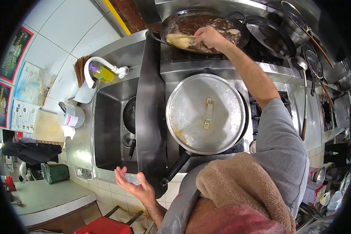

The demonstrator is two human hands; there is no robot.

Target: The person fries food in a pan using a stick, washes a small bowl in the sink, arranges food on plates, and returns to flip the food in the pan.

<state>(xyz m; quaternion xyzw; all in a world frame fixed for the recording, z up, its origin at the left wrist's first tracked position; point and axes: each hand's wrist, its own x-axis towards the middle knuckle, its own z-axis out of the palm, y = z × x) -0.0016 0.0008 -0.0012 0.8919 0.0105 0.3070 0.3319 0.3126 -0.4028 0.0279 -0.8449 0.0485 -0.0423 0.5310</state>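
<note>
My right hand point(209, 38) reaches over a wide dark pan point(245, 38) of bubbling oil. Its fingers are closed on the end of a long piece of food in pale yellow batter point(180, 40), which lies at the oil's left side. What kind of food is under the batter, I cannot tell. Another small pale piece point(233, 32) floats farther right. My left hand point(134, 185) is held up beside the sink's front edge, fingers apart and palm upward, with nothing in it.
A large metal lid point(191, 113) covers a pan with a black handle point(176, 168). Left of it, a tall metal partition point(150, 105) borders the sink point(105, 128), which holds a small frying pan point(130, 117). A ladle point(304, 97) and another black pan point(288, 46) are at right.
</note>
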